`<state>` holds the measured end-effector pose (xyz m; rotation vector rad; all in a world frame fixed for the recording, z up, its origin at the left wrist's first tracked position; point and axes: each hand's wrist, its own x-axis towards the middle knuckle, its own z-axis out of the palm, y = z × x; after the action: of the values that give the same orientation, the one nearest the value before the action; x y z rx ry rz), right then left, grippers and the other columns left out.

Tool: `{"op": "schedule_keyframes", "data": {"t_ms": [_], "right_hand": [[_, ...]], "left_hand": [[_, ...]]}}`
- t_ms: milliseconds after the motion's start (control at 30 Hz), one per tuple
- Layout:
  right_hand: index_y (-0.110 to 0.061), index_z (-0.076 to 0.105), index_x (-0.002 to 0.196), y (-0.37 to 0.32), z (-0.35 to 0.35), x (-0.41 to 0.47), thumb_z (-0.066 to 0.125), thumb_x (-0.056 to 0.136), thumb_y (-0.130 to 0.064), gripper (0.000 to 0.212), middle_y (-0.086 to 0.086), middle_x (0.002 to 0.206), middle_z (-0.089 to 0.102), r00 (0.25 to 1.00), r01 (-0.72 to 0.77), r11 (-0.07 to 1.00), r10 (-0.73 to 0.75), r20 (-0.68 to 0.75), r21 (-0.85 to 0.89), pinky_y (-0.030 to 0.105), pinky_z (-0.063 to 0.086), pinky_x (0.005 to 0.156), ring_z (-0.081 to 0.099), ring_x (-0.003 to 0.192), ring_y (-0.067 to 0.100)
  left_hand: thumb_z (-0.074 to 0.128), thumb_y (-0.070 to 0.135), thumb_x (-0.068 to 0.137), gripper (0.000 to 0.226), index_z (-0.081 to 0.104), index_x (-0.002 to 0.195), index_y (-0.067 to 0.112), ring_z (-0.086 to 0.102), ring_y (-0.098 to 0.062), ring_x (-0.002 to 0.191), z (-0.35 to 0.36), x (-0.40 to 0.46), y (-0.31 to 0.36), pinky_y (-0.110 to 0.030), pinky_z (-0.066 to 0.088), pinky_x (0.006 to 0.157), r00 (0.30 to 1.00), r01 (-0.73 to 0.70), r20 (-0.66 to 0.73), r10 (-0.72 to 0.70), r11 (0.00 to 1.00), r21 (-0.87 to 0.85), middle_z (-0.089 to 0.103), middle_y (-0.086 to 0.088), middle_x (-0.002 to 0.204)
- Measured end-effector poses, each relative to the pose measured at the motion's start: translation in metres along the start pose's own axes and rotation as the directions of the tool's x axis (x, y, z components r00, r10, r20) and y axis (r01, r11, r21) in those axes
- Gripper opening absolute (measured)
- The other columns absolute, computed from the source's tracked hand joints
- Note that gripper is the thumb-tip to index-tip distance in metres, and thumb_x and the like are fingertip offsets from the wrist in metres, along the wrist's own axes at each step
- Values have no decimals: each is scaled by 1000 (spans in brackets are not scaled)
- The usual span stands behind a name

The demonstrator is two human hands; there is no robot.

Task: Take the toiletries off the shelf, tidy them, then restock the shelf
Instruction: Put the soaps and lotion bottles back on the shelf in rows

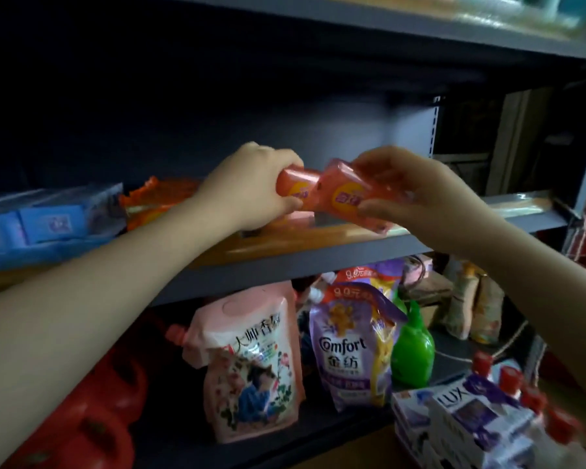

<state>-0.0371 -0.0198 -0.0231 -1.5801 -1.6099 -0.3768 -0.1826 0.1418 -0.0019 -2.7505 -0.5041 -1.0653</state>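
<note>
Hands (251, 184) (416, 194) each grip one pink, yellow-labelled soap pack (296, 186) (349, 194) above shelf (318, 255); blue packs (48, 221) at 9 o'clock.

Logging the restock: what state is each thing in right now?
left hand: grips a pink soap pack.
right hand: pinches a second pink pack, tilted.
blue packs: lying on the shelf.
Comfort pouch: upright below.
green bottle: upright, capped.

Two pink wrapped soap bars with yellow round labels are held above the front edge of the grey shelf (318, 255). The left bar (296, 187) lies level; the right bar (347, 194) tilts, its end touching the other.
</note>
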Motion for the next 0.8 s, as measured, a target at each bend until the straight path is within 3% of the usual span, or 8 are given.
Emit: {"op": "schedule_keyframes", "data": {"t_ms": [100,233,333,433,567,667,800], "right_hand": [[-18,57,117,8,4,19,72,77,-13,43,-8,96,58,1000,-19,997,19,4,-71,14,38,73,54,88,6],[-19,58,118,19,13,37,71,78,-16,42,-9,99,56,998,14,986,-3,67,-163,16,32,71,50,89,9],[-21,57,120,21,21,49,70,79,-19,42,-5,107,59,990,23,981,4,138,-194,22,37,79,53,95,11],[-22,58,119,22,27,58,69,79,-16,42,-6,106,58,985,21,987,7,172,-162,27,41,85,54,99,14],[-21,58,120,25,35,61,69,80,-14,42,-1,112,61,968,-13,994,40,247,-109,39,45,95,56,104,19],[-22,58,122,28,40,60,68,81,-15,43,-1,116,60,957,-37,998,52,285,-59,40,45,97,56,106,18],[-28,60,117,30,44,59,66,84,-17,35,-4,111,61,951,-72,997,61,302,26,36,47,95,59,103,15]], "left_hand": [[69,37,76,37,61,111,27,56,-25,96,12,9,-2,-36,48,79,993,72,86,-80,993,99,62,-6,102],[71,43,73,35,64,103,26,60,-25,87,18,13,-4,-36,51,73,973,147,174,-151,988,39,64,-3,95],[68,47,75,33,63,93,20,59,-26,80,18,19,-4,-35,50,68,954,113,260,-146,984,136,62,-5,89],[62,47,82,35,47,76,17,51,-22,71,16,23,-5,-31,40,61,915,55,375,-151,965,256,50,-4,80],[61,40,85,24,61,96,19,56,-20,83,-4,29,-19,-32,46,73,833,-78,551,-52,974,211,61,-3,99],[64,34,85,35,60,119,26,52,-11,86,-14,27,-27,-26,40,75,851,-78,525,-22,983,168,61,6,109],[64,30,85,24,67,108,23,57,-14,85,-6,20,-32,-30,46,76,909,-60,417,12,993,101,66,3,99]]}}
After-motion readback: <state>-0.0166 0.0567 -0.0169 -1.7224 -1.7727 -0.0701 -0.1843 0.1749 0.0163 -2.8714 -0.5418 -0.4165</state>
